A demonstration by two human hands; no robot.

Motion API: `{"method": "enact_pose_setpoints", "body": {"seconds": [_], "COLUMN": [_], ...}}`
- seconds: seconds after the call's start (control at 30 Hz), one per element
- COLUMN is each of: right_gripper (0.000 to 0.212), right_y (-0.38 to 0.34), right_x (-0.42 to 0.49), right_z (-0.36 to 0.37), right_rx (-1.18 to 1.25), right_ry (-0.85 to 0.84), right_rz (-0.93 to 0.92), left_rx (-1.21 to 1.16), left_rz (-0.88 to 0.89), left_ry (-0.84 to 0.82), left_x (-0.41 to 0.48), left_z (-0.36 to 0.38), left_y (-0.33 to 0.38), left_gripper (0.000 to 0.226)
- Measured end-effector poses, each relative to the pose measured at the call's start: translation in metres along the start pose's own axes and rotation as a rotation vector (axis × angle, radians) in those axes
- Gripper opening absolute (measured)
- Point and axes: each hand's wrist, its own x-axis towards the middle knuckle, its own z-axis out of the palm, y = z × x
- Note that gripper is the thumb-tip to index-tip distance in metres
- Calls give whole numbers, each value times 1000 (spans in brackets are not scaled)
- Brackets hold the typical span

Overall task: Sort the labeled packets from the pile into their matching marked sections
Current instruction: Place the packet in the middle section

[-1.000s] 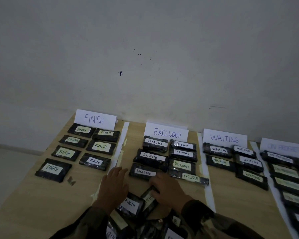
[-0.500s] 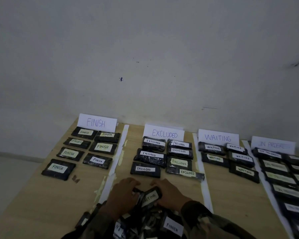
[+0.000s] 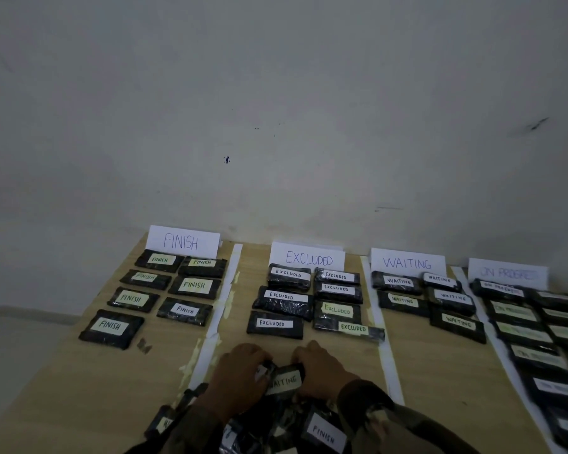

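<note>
Left hand (image 3: 240,371): palm down, fingers curled, gripped left end of WAITING packet (image 3: 286,381). Right hand (image 3: 323,368): palm down, fingers curled over right end. Sleeved forearms (image 3: 374,411) converged toward grip from near side.

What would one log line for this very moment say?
left hand: grips WAITING packet | right hand: grips same packet | place: above pile | likely next: WAITING section

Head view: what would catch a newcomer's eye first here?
A white FINISH sign, EXCLUDED sign and WAITING sign stand along the wall, with rows of black labelled packets before each. At the near edge, the left hand and right hand grip a WAITING packet over the unsorted pile.
</note>
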Motion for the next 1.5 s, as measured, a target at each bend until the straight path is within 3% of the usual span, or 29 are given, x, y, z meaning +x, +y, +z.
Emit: {"method": "enact_pose_setpoints", "body": {"seconds": [0.1,0.3,0.53,0.63,0.77,0.9,1.03,1.17,1.3,1.5], "right_gripper": [51,39,34,32,41,68,69,65,67,74], "right_y": [-2,14,26,28,31,37,47,71,104,157], "right_x": [-5,-24,-53,-61,-67,-80,-92,-105,-116,-128], "right_z": [-5,-28,-49,-51,-40,-31,-32,-35,-39,-51], "right_rx": [68,652,854,889,751,327,-2,-57,-84,-42], "right_ry": [-19,24,125,193,308,428,514,544,527,501], "right_rz": [-10,86,31,-8,-35,-84,-89,-4,102,204], "left_rx": [-2,54,-49,-218,-333,-421,-490,-491,-286,31], "left_rz": [14,-10,-50,-22,0,14,-6,57,156,296], "left_ry": [40,9,22,62,84,47,-40,-11,71,223], "left_x": [0,2,10,15,22,26,28,30,37,56], "left_z": [0,-6,-12,-16,-21,-22,-16,-3,11,35], "left_y": [0,-2,22,39,52,61,73,99,118,142], "left_gripper": [81,71,60,38,16,15,15,23,47,51]}}
